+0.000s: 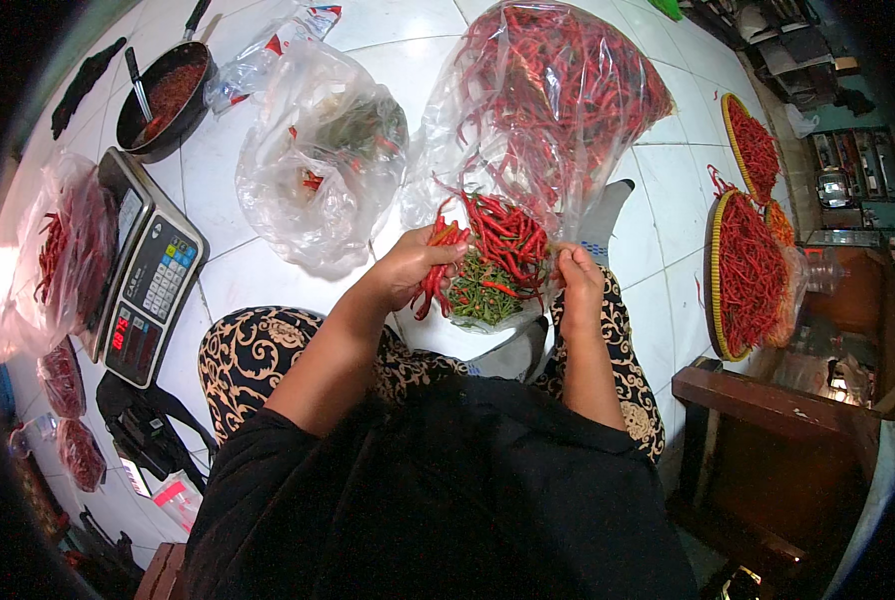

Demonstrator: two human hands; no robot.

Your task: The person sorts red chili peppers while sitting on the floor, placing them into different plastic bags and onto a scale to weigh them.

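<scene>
Several red chilies [434, 283] are gripped in my left hand [410, 266], their tips hanging below the fingers. My right hand [579, 274] pinches the edge of a large clear plastic bag [567, 90] full of long red chilies. Between both hands, the near end of the clear plastic holds a pile of red chilies [509, 232] above green stems [485, 292]. Left of this bag lies a crumpled clear bag [320, 157] with green bits and a few red chilies inside. A digital scale [151, 277] carries a plastic bag of red chilies [65, 255].
A black pan [166, 94] with red contents and a utensil sits at the upper left. Round trays of red chilies [755, 277] are at the right, near a wooden piece of furniture [777, 450]. A black bag [144, 427] lies below the scale on the tiled floor.
</scene>
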